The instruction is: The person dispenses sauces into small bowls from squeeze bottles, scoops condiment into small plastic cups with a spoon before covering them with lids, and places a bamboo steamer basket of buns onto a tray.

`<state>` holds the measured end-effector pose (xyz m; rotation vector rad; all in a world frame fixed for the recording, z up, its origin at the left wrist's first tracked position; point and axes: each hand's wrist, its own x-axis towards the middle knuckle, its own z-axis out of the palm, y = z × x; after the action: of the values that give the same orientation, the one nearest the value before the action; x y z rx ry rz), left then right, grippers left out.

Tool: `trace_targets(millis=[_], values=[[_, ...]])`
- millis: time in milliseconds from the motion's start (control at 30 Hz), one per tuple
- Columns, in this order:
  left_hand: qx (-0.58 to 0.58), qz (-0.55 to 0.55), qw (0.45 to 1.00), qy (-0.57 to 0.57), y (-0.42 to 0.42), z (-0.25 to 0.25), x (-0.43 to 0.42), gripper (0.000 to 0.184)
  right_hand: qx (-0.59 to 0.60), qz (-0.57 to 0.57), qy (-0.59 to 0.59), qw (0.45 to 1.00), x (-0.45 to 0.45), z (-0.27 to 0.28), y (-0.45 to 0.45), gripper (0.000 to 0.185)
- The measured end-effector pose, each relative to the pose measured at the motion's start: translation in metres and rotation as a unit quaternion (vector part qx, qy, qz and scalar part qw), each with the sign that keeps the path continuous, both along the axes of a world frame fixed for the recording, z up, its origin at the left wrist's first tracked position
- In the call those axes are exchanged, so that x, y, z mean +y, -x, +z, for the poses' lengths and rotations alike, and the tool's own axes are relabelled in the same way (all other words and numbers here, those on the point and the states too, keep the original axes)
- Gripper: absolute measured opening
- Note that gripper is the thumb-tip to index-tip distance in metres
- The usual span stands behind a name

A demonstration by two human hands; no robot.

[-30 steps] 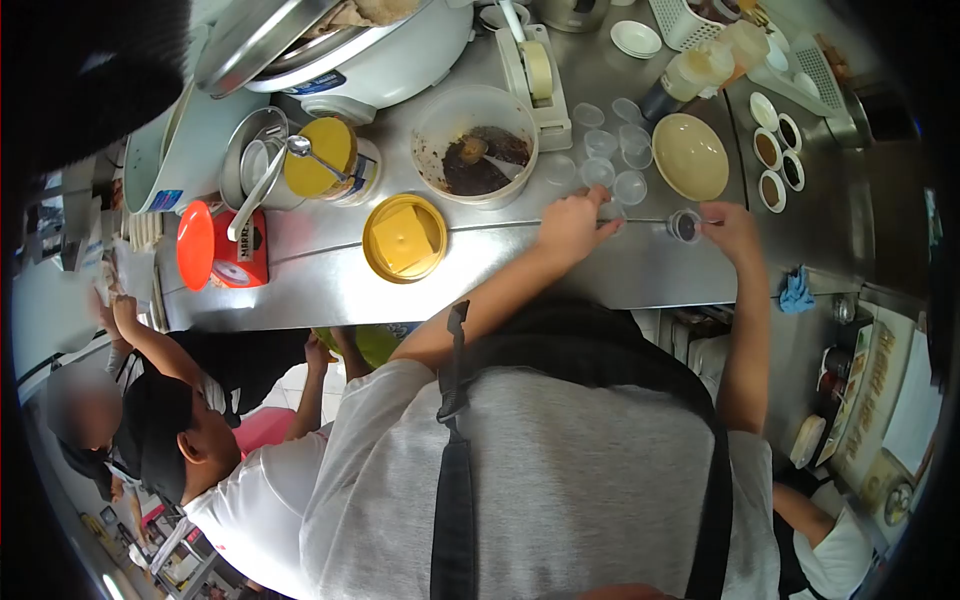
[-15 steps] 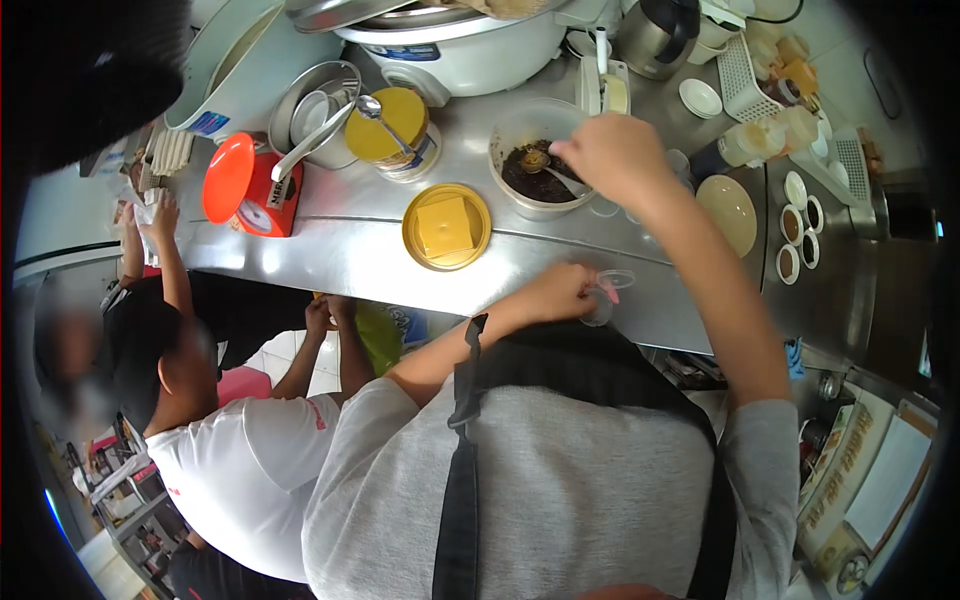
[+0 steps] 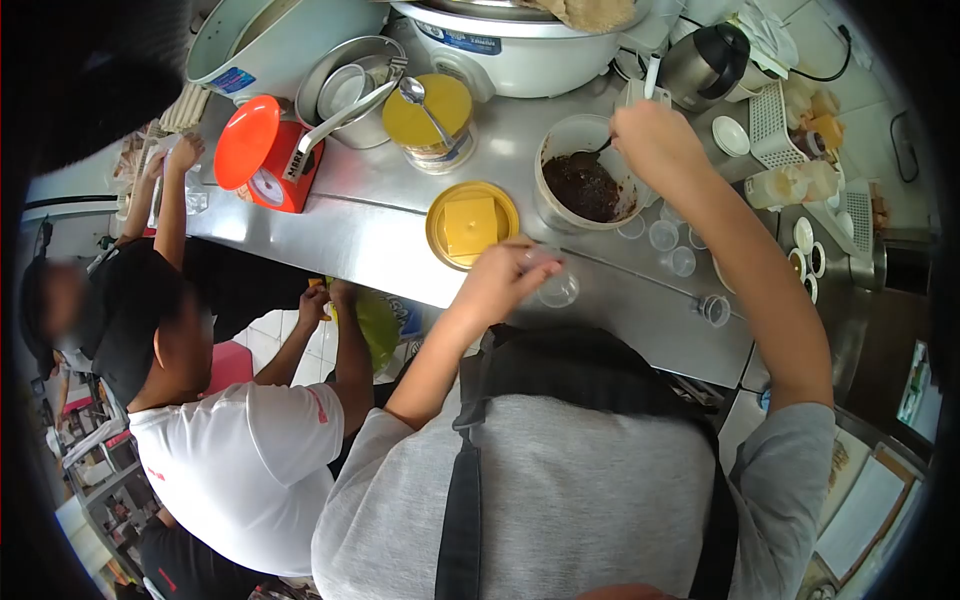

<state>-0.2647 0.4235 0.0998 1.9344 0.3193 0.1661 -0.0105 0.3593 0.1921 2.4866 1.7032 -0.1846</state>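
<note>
My left hand is closed on a small clear plastic cup, held over the steel counter beside a yellow lid. At the white tub, my right hand grips the handle of a spoon whose bowl dips into the dark chunky paste. Several small clear cups stand on the counter right of the tub, partly behind my right arm. Another small cup sits apart, nearer the front edge.
A red scale, a yellow-lidded can and metal bowls stand at the left. Behind are a large white cooker and a steel jug. A co-worker in a white shirt is close on my left; another person is beyond.
The spoon is now upright in my right hand; half a second ago it lay in the tub. My left hand has moved left with the cup. The view has shifted right.
</note>
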Motion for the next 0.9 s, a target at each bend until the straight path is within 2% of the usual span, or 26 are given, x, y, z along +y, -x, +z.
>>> trace_targets(millis=[33,100,133,233,333,433,533,633,733,833,900], values=[[-0.014,0.026,1.000,-0.010,0.002,-0.004,0.009,0.018,0.026,0.008,-0.006,1.000,-0.005,-0.005,-0.001,0.017],[0.095,0.110,0.988,0.059,0.000,0.019,0.025,0.016,0.084,0.027,-0.059,0.994,-0.017,-0.008,0.009,0.019],[0.095,0.127,0.987,-0.017,-0.003,0.026,0.033,0.026,0.114,0.035,-0.086,0.989,-0.025,-0.008,0.015,0.020],[0.035,0.212,0.976,-0.041,-0.012,0.038,0.048,0.045,0.133,-0.018,-0.033,0.990,-0.037,-0.007,0.031,0.016],[-0.013,0.239,0.971,-0.031,-0.017,0.047,0.054,0.060,0.172,-0.041,-0.093,0.980,-0.043,-0.010,0.034,0.017],[-0.009,0.212,0.977,-0.036,-0.019,0.047,0.059,0.057,0.141,-0.106,-0.063,0.982,-0.037,0.004,0.037,0.018],[0.014,0.200,0.978,-0.051,-0.020,0.046,0.059,0.054,0.101,-0.093,-0.027,0.990,-0.037,-0.005,0.038,0.020],[0.017,0.196,0.980,-0.033,-0.017,0.046,0.060,0.050,0.138,-0.111,-0.068,0.982,-0.040,-0.007,0.045,0.021],[0.021,0.217,0.976,-0.027,-0.014,0.043,0.063,0.047,0.242,-0.117,-0.142,0.953,-0.043,-0.018,0.037,0.023],[0.014,0.232,0.972,-0.026,-0.011,0.047,0.065,0.044,0.365,-0.251,-0.083,0.893,-0.048,0.002,0.029,0.025],[0.009,0.245,0.969,-0.031,-0.009,0.051,0.067,0.044,0.426,-0.259,-0.124,0.858,-0.061,-0.004,0.017,0.028]])
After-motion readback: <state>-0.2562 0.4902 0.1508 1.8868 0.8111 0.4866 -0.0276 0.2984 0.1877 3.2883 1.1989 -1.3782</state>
